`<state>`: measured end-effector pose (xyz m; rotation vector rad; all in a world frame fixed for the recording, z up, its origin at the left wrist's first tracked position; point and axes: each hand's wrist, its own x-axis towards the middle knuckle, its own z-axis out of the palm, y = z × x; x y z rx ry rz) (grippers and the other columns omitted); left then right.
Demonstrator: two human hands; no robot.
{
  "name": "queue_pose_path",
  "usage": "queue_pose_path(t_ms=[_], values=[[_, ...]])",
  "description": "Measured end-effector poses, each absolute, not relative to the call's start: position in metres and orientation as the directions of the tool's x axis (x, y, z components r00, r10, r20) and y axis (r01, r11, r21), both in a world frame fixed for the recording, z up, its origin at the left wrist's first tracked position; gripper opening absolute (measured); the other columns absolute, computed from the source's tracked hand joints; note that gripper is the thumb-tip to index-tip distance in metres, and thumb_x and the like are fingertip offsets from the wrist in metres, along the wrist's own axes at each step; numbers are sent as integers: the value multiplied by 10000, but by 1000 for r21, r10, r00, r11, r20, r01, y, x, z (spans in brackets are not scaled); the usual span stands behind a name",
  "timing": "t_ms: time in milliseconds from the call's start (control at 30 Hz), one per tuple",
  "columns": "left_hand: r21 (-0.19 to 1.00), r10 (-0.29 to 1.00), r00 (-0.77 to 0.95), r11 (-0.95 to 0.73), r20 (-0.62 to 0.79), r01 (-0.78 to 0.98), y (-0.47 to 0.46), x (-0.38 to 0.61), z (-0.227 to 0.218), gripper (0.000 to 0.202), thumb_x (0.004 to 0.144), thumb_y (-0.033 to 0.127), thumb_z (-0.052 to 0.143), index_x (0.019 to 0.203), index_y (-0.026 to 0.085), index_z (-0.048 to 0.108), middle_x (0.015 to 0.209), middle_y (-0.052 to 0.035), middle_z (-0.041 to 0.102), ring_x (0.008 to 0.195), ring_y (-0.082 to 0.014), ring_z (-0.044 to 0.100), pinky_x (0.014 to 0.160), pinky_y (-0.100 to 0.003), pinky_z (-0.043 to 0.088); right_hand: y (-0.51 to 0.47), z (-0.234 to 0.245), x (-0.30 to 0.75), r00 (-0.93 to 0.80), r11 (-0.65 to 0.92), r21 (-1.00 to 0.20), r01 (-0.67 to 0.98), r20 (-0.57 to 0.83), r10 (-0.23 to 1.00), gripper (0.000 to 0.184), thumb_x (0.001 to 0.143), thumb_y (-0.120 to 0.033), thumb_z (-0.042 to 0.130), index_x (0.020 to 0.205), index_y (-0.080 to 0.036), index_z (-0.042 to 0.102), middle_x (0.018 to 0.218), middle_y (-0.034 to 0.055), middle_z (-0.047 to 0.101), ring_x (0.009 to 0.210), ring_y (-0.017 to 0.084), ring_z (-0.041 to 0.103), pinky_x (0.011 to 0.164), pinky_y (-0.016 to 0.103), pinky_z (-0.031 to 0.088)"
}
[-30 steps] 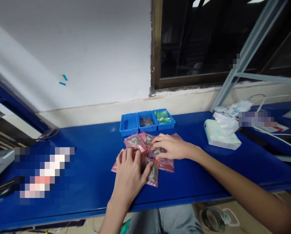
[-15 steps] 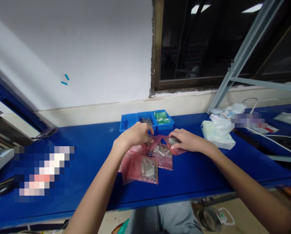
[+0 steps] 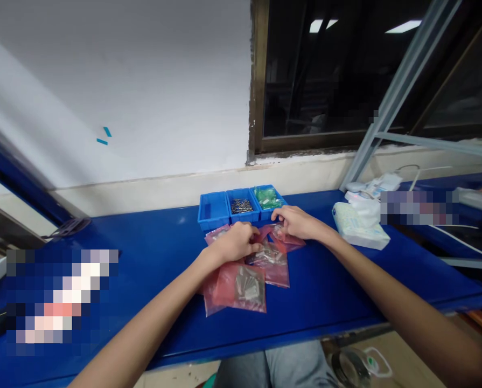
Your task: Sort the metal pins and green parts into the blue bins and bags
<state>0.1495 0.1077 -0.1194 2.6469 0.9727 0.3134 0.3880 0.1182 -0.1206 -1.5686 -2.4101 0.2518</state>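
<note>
Several pink see-through plastic bags lie overlapping in front of me. A front bag [image 3: 246,288] and a middle bag [image 3: 271,261] hold small metallic-looking parts. My left hand [image 3: 238,242] reaches over the pile from the left, its fingers curled at the upper edge of a pink bag, its thumb towards the middle bag. My right hand [image 3: 295,222] is closed on the upper part of the right bag [image 3: 292,242], fingers bent and knuckles raised; its fingertips are partly hidden.
Behind the bags stand three joined blue bins: an empty left bin [image 3: 214,210], a middle bin with small metal pieces [image 3: 241,206] and a right bin with green bags [image 3: 268,196]. A tissue pack [image 3: 360,226] sits right on the blue table [image 3: 152,258]. Shelf posts flank both sides.
My left hand has moved down and slightly right, uncovering the middle bin. The right hand has shifted up and left on its bag, fingers more bent. The view has turned slightly.
</note>
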Motion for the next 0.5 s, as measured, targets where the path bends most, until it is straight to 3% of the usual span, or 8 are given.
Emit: queue_pose_path(t_ms=[200,300,500], values=[[503,695,693,-675,191,539,108,146,-123,269,769,29,526,926,127,721,802,-37,725,657,-134,620,618,-235,432,108,-125,381,-412,461,-356,813,208,887,122,832,-250,666,923,-179,709,892,53,669,829,194,599,788,301,445],[569,709,675,-647,203,508,109,144,-125,259,776,38,509,920,127,705,739,-19,706,611,-121,604,592,-225,432,105,-125,379,-430,484,-391,783,223,875,100,853,-220,644,904,-176,718,909,60,683,839,193,616,806,306,452],[591,634,763,-666,127,456,109,142,-122,202,816,103,558,956,133,701,741,-20,708,618,-128,624,602,-232,453,100,-126,375,-477,521,-316,793,210,853,157,855,-238,659,990,-160,671,1002,88,655,964,230,608,867,343,447]])
